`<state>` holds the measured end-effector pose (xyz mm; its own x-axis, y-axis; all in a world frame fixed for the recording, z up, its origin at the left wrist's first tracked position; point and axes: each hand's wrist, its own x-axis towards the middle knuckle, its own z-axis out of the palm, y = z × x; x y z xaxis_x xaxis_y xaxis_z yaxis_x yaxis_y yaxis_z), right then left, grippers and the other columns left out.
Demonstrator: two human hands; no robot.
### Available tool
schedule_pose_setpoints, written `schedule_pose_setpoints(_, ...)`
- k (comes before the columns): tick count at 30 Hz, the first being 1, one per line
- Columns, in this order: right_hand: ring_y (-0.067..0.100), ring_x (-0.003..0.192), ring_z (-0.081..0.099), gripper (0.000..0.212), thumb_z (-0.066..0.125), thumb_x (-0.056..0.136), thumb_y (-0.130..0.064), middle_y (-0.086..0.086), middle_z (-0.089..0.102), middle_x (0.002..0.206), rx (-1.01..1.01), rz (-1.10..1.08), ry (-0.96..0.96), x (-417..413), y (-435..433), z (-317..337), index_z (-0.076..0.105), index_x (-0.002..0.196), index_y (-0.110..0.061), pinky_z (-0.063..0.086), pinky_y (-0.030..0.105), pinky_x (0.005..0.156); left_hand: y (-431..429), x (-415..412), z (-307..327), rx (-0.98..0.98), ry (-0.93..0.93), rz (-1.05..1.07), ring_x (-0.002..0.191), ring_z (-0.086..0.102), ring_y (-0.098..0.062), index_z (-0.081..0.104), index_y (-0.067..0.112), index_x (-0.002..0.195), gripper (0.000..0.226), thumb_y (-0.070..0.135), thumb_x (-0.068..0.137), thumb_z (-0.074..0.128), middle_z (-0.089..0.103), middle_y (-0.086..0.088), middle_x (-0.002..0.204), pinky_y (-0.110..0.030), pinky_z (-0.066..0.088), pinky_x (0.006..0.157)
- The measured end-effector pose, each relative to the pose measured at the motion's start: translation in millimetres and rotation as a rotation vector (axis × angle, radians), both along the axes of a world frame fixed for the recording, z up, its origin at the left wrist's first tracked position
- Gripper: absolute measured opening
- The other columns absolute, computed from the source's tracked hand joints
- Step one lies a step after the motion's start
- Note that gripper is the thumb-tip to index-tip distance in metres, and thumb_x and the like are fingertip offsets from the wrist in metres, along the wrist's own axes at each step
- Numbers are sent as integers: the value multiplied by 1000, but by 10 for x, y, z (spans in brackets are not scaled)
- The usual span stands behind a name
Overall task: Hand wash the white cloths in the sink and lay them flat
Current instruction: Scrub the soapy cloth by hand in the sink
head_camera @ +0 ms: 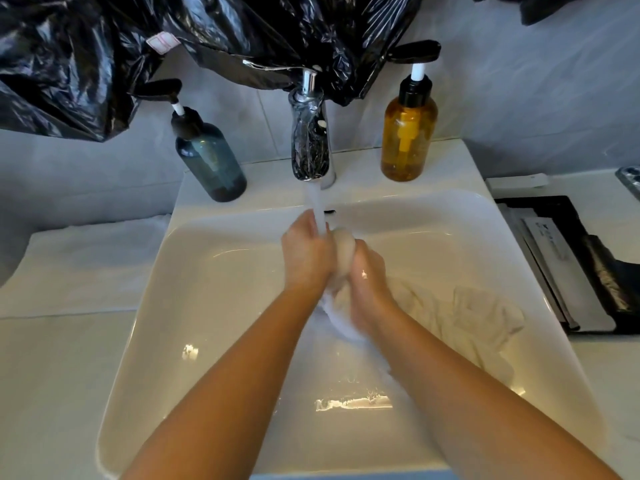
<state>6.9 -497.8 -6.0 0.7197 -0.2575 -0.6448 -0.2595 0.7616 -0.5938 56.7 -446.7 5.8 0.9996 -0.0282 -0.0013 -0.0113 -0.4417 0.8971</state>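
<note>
Gripped in left hand (306, 252) and right hand (369, 282) under the tap (310, 147) stream, over the sink (214, 271): bunched cloth (343, 247), running far to near. Crumpled just right, nearest the right hand, likely next: second cloth (481, 317).

Light was soft and fairly dim, falling warm on the glossy white ceramic sink (207, 271), whose basin carried bright glare patches near the bottom and a smaller one at the left. Sharp white highlights streaked the crumpled black plastic sheeting (86, 64) overhead and the chrome tap (310, 133). The left hand (306, 258), right hand (369, 285) and the bunched white cloth (343, 245) between them were smeared by motion blur. Wide-angle distortion bowed the sink's rim.
</note>
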Motion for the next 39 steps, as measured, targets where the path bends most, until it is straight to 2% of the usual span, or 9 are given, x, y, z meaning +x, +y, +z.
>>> schedule_pose_setpoints(4, 17, 54, 47, 21, 51, 97, -12, 3, 50, 62, -171, -59, -136, -3, -87, 25, 55, 76, -16, 36, 19, 44, 304, 186, -4, -164, 258, -115, 70, 58, -25, 55, 17, 110, 19, 13, 101, 39, 62, -13, 91, -31, 52, 60)
schedule_pose_setpoints(8, 19, 69, 51, 27, 62, 97, -15, 4, 50, 70, -357, -79, -252, 17, -177, -40, 51, 72, -17, 43, 25, 58, 630, 46, 135, -380, 701, -336, 85, 71, -36, 63, 12, 106, 26, 34, 97, 54, 69, -18, 91, -46, 61, 77)
schedule_pose_setpoints(12, 21, 73, 54, 24, 71, 92, -32, 7, 56, 75, -509, 128, -183, 43, -262, -86, 56, 82, -16, 43, 33, 66, 757, 132, 203, -510, 415, -301, 72, 66, -15, 58, 15, 90, 22, 5, 76, 72, 64, -3, 85, -30, 58, 65)
schedule_pose_setpoints(17, 19, 65, 65, 53, 83, 74, -30, 13, 71, 88, -163, 659, -217, -18, -432, -1, 65, 120, -13, 51, 30, 57, 831, 222, 378, -508, 171, -310, 76, 59, -18, 62, 24, 102, 52, -5, 60, 55, 56, -2, 95, -28, 51, 59)
schedule_pose_setpoints(22, 32, 97, 61, 45, 54, 87, -3, 28, 66, 120, 94, 319, -309, 37, -473, -111, 64, 130, -12, 52, 36, 74, 783, 64, 276, -167, 187, -440, 79, 64, -14, 68, 33, 92, 33, 12, 69, 59, 65, 2, 96, -36, 54, 73)
schedule_pose_setpoints(27, 26, 82, 68, 32, 63, 88, -49, 13, 70, 95, 209, 224, -163, 75, -338, -109, 67, 96, -18, 51, 37, 76, 347, -330, 79, -45, -143, -162, 78, 51, 3, 51, 26, 71, 20, 46, 73, 53, 50, 5, 88, -10, 39, 71)
schedule_pose_setpoints(30, 20, 80, 70, 30, 59, 95, -39, 8, 70, 91, 163, 214, -95, 105, -169, -122, 66, 108, -12, 54, 31, 70, 79, -360, 33, 45, -221, 11, 61, 53, -7, 52, 17, 64, 28, 35, 85, 52, 54, 4, 68, -25, 43, 58)
schedule_pose_setpoints(35, 20, 51, 49, 14, 59, 82, -15, 9, 53, 65, 14, 99, -97, 116, -120, -139, 66, 70, -17, 36, 29, 55, 106, 136, -36, -31, -60, 11, 64, 50, -15, 53, 13, 75, 16, 28, 80, 55, 57, 1, 70, -32, 47, 63)
schedule_pose_setpoints(39, 22, 63, 64, 14, 63, 91, -23, 7, 64, 71, -148, -73, -158, 146, -110, -222, 65, 81, -13, 52, 26, 57, 301, 121, -96, -63, 125, -135, 82, 65, -20, 64, 28, 85, 19, 36, 80, 47, 69, 6, 82, -43, 57, 77)
